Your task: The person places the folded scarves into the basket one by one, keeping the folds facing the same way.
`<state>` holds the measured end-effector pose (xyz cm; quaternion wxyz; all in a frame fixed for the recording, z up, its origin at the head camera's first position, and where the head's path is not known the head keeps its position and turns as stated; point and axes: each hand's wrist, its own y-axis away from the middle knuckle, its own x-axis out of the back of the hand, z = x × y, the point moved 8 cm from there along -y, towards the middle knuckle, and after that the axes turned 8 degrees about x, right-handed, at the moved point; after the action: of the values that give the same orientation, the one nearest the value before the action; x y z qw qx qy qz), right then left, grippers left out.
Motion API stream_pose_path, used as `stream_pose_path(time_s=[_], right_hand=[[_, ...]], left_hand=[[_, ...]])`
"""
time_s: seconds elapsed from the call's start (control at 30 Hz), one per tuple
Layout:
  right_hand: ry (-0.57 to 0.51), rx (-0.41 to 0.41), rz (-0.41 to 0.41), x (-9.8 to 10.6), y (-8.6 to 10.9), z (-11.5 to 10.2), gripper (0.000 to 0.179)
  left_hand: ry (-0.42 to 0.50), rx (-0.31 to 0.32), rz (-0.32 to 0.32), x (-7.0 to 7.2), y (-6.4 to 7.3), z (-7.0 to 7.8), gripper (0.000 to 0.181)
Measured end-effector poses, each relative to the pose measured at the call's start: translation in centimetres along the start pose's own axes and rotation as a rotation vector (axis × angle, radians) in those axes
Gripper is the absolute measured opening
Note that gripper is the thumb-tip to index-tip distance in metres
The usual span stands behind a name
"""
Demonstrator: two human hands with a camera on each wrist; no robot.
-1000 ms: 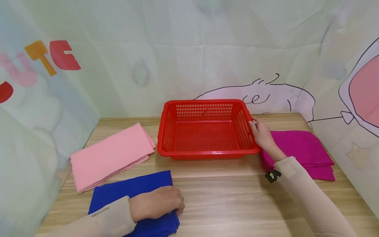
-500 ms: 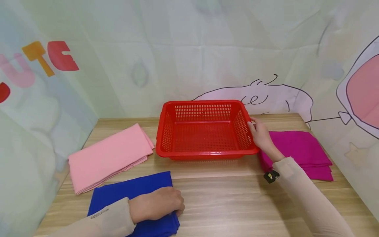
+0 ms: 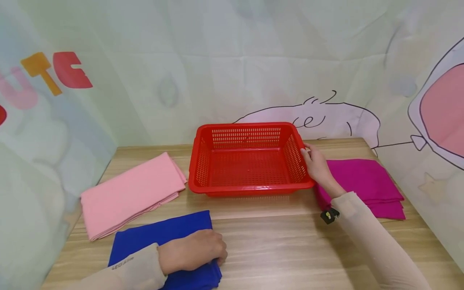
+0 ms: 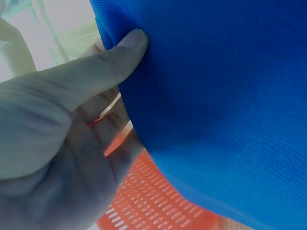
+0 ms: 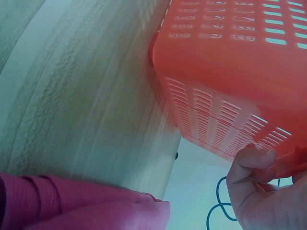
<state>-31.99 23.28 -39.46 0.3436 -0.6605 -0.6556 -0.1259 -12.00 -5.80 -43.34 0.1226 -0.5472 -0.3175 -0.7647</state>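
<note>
In the head view my left hand (image 3: 195,250) lies over the right part of a folded blue cloth (image 3: 163,227) at the front left. The left wrist view shows the thumb on one face of the blue cloth (image 4: 216,96) and the fingers behind it, pinching its edge. My right hand (image 3: 319,167) grips the right rim of a red plastic basket (image 3: 250,187) with slotted walls; nothing lies in the basket. Close up, the right wrist view has the fingers and thumb of my right hand (image 5: 261,189) curled at the basket's rim.
A folded pink cloth (image 3: 134,193) lies left of the basket. To its right, under my right forearm, is a folded magenta cloth (image 3: 362,181). The wooden table (image 3: 268,245) meets a printed fabric backdrop (image 3: 217,88) behind the basket and along both sides.
The head view has shifted slightly, so the basket and cloths appear a little farther left. Both hands keep their places on the blue cloth and the basket rim.
</note>
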Motion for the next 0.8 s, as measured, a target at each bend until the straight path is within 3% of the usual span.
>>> stream_pose_path(time_s=[0.4, 0.8], right_hand=[[0.02, -0.004, -0.01, -0.14, -0.12, 0.06, 0.048], [0.027, -0.007, -0.012, -0.11, -0.1, 0.11, 0.048]], left_hand=[[-0.048, -0.054, 0.026, 0.24, -0.62, 0.71, 0.025], [-0.03, -0.043, 0.001, 0.08, -1.03, 0.65, 0.026]])
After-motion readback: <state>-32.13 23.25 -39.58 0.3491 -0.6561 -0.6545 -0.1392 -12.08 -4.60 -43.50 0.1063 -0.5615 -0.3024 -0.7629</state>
